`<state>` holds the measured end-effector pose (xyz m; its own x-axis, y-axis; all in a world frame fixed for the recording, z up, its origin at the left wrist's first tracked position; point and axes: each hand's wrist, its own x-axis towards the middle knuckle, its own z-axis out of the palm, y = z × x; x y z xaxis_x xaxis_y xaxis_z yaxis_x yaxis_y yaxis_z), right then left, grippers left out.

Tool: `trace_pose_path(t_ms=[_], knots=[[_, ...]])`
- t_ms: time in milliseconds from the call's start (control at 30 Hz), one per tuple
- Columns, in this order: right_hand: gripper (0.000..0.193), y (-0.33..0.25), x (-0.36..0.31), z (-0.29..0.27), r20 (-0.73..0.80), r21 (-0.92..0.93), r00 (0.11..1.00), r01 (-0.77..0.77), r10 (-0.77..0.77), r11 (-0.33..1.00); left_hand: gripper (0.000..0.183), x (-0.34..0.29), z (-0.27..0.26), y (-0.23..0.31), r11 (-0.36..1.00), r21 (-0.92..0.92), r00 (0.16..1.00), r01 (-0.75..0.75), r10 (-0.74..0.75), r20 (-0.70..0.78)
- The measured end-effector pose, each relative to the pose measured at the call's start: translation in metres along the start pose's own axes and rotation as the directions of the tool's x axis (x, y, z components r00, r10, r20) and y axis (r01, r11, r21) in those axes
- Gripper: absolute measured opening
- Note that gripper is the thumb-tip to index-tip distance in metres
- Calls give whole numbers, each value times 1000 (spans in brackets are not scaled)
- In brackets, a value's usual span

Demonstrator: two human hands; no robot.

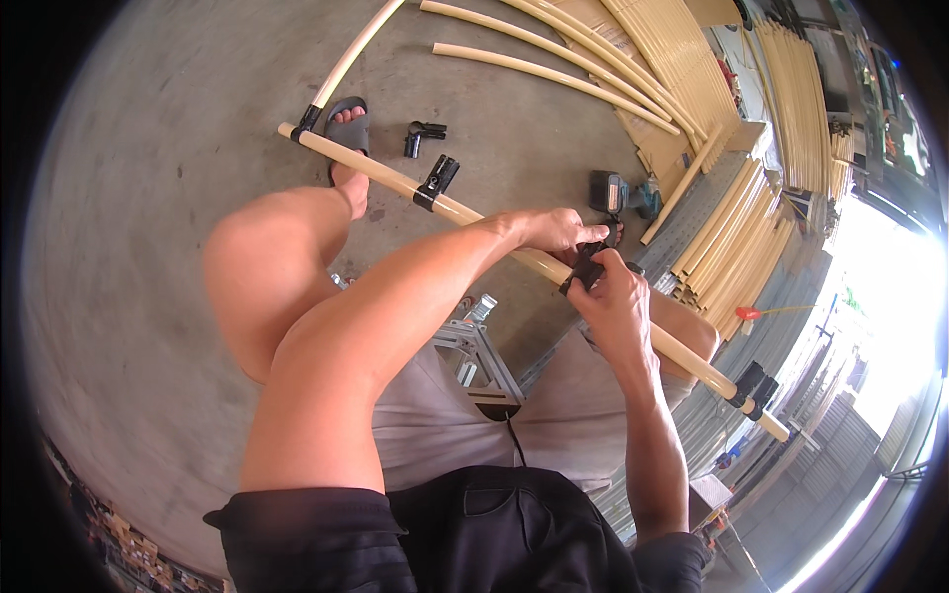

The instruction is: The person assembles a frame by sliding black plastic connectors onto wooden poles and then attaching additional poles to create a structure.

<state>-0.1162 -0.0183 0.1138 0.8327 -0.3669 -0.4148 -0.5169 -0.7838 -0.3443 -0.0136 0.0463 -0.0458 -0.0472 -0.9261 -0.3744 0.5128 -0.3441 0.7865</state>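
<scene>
A long cream-coloured pipe [395, 182] runs slantwise across my lap. Both hands meet at a black pipe joint [587, 267] fitted against it. My right hand [615, 301] grips this joint from the near side, thumb and fingers around it. From the left, my left hand [556, 231] reaches over the pipe, its fingers closed at the joint's far side and partly hidden. Further along the pipe sit another black joint [437, 184], one near the left end [307, 120] carrying a second pipe [354, 54], and a black joint [753, 383] near the right end.
Loose black joints [423, 136] lie on the concrete floor [148, 267]. A cordless power tool [609, 191] is beyond my hands. Several cream pipes [554, 71] rest at the back, with stacked pipes [732, 237] on the right. A metal frame [479, 351] stands between my legs.
</scene>
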Motion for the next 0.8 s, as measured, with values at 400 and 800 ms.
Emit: trace_pose_path(t_ms=[400,800], knots=[[35,1,14,-4,54,-60,998,-30,34,998,61,7,-4,-10,1000,14,1000,-11,11,-1],[29,21,23,-1,7,47,998,56,-56,997,83,-6,-9,7,956,-273,979,108,-54,199]])
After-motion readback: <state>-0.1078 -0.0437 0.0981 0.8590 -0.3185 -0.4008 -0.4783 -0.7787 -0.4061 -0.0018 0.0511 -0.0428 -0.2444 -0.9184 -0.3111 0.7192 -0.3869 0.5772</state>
